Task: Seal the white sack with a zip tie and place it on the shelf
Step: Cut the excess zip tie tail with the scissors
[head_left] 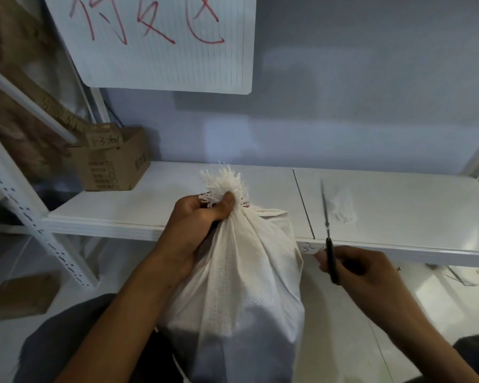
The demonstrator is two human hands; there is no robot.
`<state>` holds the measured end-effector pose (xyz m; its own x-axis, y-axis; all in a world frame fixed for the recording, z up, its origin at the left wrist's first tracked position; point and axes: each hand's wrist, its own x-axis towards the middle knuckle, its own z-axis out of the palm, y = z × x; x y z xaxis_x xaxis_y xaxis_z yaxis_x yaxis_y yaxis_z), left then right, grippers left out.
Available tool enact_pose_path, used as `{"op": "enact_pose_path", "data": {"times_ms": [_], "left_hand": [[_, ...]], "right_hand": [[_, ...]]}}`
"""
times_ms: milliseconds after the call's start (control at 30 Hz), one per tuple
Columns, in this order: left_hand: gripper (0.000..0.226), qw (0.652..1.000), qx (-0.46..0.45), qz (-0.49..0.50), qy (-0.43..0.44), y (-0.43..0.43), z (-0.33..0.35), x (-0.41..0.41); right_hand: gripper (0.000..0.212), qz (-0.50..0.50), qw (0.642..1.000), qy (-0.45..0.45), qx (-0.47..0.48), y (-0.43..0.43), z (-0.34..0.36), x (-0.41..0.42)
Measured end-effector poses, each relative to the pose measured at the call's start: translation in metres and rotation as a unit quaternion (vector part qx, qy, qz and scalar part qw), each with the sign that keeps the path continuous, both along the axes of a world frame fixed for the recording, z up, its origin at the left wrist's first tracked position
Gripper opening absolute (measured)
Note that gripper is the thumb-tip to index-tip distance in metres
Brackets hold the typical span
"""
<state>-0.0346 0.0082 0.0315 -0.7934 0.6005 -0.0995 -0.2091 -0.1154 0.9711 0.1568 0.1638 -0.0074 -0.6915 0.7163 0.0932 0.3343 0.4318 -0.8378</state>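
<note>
A white woven sack (249, 286) stands in front of me, below the front edge of the white shelf (127, 217). Its mouth is gathered into a neck with a frayed tuft on top. My left hand (202, 217) is shut around that neck just under the tuft. To the right of the sack, my right hand (357, 269) pinches a thin black zip tie (328, 239) near its lower end. The tie stands almost upright, its tip over the shelf. The tie does not touch the sack.
A cardboard box (111, 161) sits at the shelf's back left. A lined paper sign (163, 42) with red writing hangs on the wall above. A perforated white shelf post (33, 225) rises at left, a small box (22, 295) on the floor beside it.
</note>
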Motion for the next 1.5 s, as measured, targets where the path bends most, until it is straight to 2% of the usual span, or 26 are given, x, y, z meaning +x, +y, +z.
{"op": "enact_pose_path", "data": {"times_ms": [133,267,433,500,600,633,700,933,1067,1200,1333,1500], "left_hand": [[0.02,1.0,-0.011,0.01,-0.004,-0.004,-0.004,-0.002],[0.018,1.0,-0.025,0.017,0.006,-0.008,-0.007,-0.004],[0.019,0.998,-0.044,0.031,0.025,-0.013,-0.011,-0.007],[0.021,0.998,-0.044,0.034,0.021,-0.014,-0.012,-0.007],[0.02,0.998,-0.043,0.034,0.02,-0.013,-0.014,-0.008],[0.019,0.998,-0.045,0.035,0.021,-0.012,-0.014,-0.009],[0.019,0.998,-0.049,0.036,0.023,-0.011,-0.015,-0.01],[0.022,0.997,-0.054,0.029,0.038,-0.006,-0.018,-0.012],[0.023,0.997,-0.063,0.033,0.037,-0.005,-0.02,-0.015],[0.024,0.996,-0.065,0.035,0.041,-0.006,-0.021,-0.017],[0.024,0.995,-0.076,0.038,0.05,-0.006,-0.021,-0.02],[0.028,0.994,-0.079,0.035,0.073,-0.003,-0.021,-0.021]], "right_hand": [[0.054,-0.033,0.996,-0.064,0.05,0.015,-0.003,0.0],[0.031,-0.047,0.992,-0.097,0.071,0.025,-0.009,-0.016],[0.013,-0.043,0.975,-0.179,0.126,0.051,-0.04,-0.048],[0.013,-0.054,0.971,-0.193,0.133,0.055,-0.047,-0.064],[0.012,-0.086,0.978,-0.154,0.114,0.064,-0.057,-0.083],[0.017,-0.099,0.98,-0.137,0.104,0.067,-0.061,-0.089],[0.022,-0.115,0.979,-0.135,0.1,0.072,-0.07,-0.099],[0.018,-0.145,0.981,-0.106,0.074,0.08,-0.09,-0.126],[0.019,-0.124,0.979,-0.124,0.102,0.077,-0.104,-0.138],[0.015,-0.09,0.975,-0.114,0.17,0.075,-0.115,-0.144],[0.023,-0.091,0.979,-0.083,0.165,0.072,-0.113,-0.143],[0.023,-0.057,0.981,-0.047,0.178,0.06,-0.099,-0.138]]}}
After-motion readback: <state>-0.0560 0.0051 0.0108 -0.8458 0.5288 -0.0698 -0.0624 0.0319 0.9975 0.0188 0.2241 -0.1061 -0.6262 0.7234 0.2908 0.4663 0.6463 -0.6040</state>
